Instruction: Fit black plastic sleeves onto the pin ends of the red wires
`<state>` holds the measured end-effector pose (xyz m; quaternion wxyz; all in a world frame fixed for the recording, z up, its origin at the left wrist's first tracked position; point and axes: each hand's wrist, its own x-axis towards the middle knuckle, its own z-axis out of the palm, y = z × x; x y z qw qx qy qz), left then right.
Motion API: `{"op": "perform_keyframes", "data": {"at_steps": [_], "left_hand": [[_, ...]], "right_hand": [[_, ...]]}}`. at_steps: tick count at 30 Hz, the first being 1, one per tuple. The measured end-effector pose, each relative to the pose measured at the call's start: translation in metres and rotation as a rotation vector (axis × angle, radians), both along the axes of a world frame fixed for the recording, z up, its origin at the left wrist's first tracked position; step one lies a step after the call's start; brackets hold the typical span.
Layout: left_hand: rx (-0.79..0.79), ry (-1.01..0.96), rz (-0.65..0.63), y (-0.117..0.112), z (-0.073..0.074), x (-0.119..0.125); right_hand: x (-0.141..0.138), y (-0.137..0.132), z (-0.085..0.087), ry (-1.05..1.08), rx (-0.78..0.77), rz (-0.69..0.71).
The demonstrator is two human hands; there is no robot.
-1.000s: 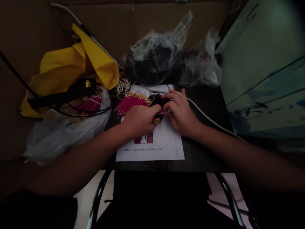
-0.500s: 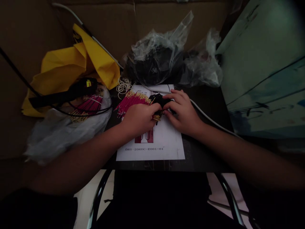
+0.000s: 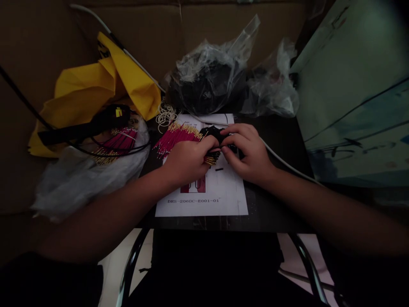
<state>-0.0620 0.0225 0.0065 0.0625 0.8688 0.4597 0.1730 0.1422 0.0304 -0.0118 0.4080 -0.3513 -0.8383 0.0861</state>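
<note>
My left hand (image 3: 191, 157) is closed around a bundle of wires with gold-coloured terminals (image 3: 211, 159), their ends poking out past the thumb. Close against it, my right hand (image 3: 247, 147) has its thumb and fingertips pinched together at the ends of that bundle; whatever sits between them is too small to make out. Just behind the hands is a pile of small black pieces (image 3: 212, 131), partly covered by the fingers. Red wires with gold terminals (image 3: 177, 138) lie in a heap beyond my left hand. One short black piece (image 3: 219, 169) rests on the printed sheet (image 3: 226, 200) below.
Clear plastic bags with black contents (image 3: 207, 81) stand at the back. At left lie a yellow bag (image 3: 86, 85), a black cable and more red wires (image 3: 123, 140) on plastic. Off-white loops (image 3: 166, 115) sit behind the heap. A white cable (image 3: 281, 155) runs along the right.
My right hand has shifted slightly right, its fingers drawn closer together. A short black piece now shows on the sheet below the fingertips. My left hand keeps its grip nearly in place.
</note>
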Motion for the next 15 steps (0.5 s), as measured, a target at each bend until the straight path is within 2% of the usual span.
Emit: {"op": "perform_keyframes", "data": {"at_steps": [8, 12, 15], "left_hand": [[-0.028, -0.018, -0.069, -0.003, -0.001, 0.0], [-0.014, 0.072, -0.154, -0.005, -0.001, 0.002], [0.014, 0.146, -0.193, -0.006, 0.0, 0.003]], "right_hand": [[0.001, -0.005, 0.005, 0.072, 0.014, 0.028], [0.003, -0.011, 0.007, 0.138, 0.111, 0.053], [0.003, -0.016, 0.008, 0.109, 0.194, 0.142]]}}
